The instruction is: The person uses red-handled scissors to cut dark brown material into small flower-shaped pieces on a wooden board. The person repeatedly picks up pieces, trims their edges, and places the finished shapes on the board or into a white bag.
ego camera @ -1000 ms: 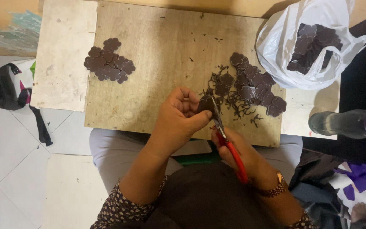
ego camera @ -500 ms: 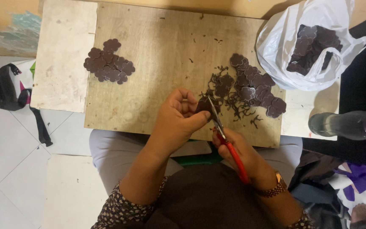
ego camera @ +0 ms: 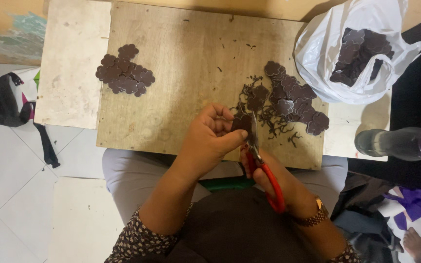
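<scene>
My left hand pinches a small dark brown flower-shaped piece over the near edge of the wooden board. My right hand grips red-handled scissors, and their blades meet the piece at its right side. To the right lies a heap of brown flower pieces with thin dark trimmings scattered around it. A tidier pile of the same pieces rests on the board's far left.
A white plastic bag holding more brown pieces sits at the back right. A dark bottle with a purple cap lies at the right. A black bag is on the tiled floor at left.
Both hands stay in nearly the same place; the piece and scissor blades have shifted only slightly between the fingers.
</scene>
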